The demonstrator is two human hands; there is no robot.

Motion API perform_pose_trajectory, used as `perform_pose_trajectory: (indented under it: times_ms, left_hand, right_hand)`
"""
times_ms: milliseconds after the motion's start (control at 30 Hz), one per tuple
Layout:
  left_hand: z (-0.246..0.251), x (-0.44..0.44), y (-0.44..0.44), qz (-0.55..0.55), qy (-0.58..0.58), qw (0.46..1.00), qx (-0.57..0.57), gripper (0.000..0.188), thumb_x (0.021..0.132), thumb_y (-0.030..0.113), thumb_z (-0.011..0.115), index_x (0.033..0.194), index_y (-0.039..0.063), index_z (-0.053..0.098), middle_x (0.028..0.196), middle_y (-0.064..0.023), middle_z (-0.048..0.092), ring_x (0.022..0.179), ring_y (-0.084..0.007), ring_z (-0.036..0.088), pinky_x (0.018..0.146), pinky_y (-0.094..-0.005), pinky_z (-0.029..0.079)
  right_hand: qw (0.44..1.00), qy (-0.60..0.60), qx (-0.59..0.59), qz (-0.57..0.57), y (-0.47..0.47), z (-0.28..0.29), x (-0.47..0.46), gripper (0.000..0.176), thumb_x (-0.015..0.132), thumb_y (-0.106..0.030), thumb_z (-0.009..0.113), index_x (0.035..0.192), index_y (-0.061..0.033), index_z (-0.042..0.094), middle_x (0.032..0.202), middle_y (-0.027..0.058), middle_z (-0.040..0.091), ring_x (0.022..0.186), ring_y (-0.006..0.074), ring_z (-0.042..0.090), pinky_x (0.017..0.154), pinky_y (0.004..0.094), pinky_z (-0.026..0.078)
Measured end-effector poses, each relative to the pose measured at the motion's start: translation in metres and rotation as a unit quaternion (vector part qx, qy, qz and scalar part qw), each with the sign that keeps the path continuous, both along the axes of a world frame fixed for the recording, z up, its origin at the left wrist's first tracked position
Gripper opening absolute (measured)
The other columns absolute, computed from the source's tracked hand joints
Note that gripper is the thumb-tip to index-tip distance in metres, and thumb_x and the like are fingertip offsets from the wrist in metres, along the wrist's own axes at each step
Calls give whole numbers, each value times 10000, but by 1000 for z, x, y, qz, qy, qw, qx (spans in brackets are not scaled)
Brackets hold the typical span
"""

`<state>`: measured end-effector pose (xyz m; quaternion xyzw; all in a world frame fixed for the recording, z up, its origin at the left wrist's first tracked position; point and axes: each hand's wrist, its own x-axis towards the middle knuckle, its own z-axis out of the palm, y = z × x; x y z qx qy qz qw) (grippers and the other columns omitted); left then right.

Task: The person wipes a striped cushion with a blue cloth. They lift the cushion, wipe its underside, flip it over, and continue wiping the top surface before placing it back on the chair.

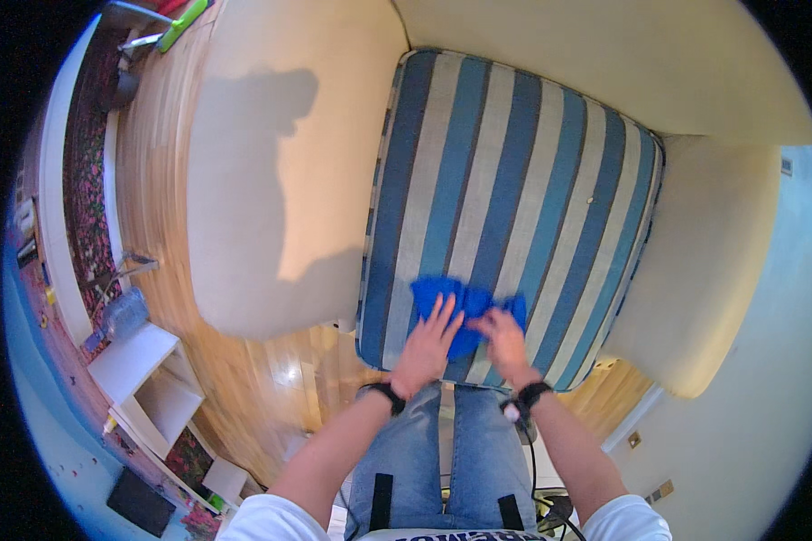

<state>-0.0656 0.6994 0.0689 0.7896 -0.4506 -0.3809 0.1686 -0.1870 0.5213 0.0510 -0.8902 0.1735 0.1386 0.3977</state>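
Note:
A bright blue cloth (463, 337) lies crumpled on the front part of a striped seat cushion (494, 176) in blue, teal and pale grey. My left hand (427, 348) rests flat on the cloth's left side, fingers spread. At the right side of the cloth, my right hand (505, 341) has its fingers bent in and pinches the fabric; some blur covers the fingertips. The cushion sits in a cream armchair, between its left armrest (243, 203) and right armrest (704, 257).
The cream backrest (582, 61) rises behind the cushion. Wooden floor (155, 149) runs along the left, with a white shelf unit (142, 365) and a green-headed floor squeegee or broom (183, 26). A pale wall (737, 433) with sockets stands right. A black cable (533, 460) hangs near my right wrist.

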Motion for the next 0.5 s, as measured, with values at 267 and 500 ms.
perform_pose_trajectory:
  times_ms: [267, 500]
  left_hand:
    - [66, -58, 46, -155, 131, 979, 25, 772, 797, 49, 639, 1541, -43, 454, 1673, -212, 350, 1579, -365, 289, 1195, -507, 404]
    - [39, 97, -151, 31, -95, 985, -143, 936, 737, -49, 699, 1612, 91, 395, 1707, -195, 280, 1587, -426, 224, 1124, -604, 440]
  right_hand:
    - [962, 211, 166, 49, 54, 64, -83, 373, 816, 25, 623, 1113, -148, 769, 1052, 142, 641, 1048, 344, 653, 867, 448, 567]
    - [975, -131, -130, -126, -136, 57, 70, 486, 772, 114, 605, 1159, -147, 736, 1024, 138, 623, 960, 361, 645, 800, 460, 563]
